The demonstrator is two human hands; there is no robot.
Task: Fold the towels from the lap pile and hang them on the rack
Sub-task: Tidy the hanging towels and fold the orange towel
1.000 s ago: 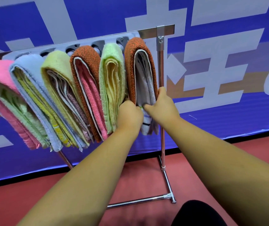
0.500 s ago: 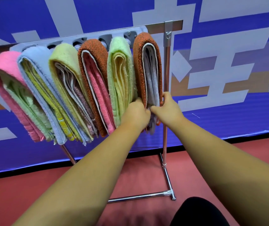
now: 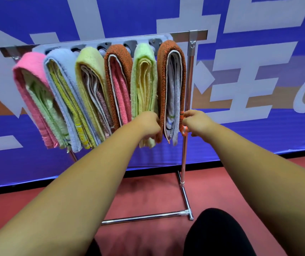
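Note:
Several folded towel bundles hang side by side over the bar of a chrome rack (image 3: 188, 85). The rightmost is an orange towel (image 3: 162, 74) wrapped round a grey-white one (image 3: 173, 93). My left hand (image 3: 148, 122) grips the lower left edge of that orange towel, beside the light green bundle (image 3: 142, 80). My right hand (image 3: 196, 122) pinches its lower right edge, next to the rack's upright post. Further left hang a second orange bundle (image 3: 118, 56), a yellow one (image 3: 88, 61), a pale blue one (image 3: 59, 58) and a pink one (image 3: 31, 61).
A blue banner wall (image 3: 259, 135) with large pale characters stands right behind the rack. The rack's chrome foot (image 3: 146, 217) lies on a red floor. My dark-clothed knee (image 3: 216, 235) shows at the bottom right.
My hands have moved apart, from the bundle's middle to the orange towel's two lower edges. The view has shifted, so the rack sits lower and further right in the frame.

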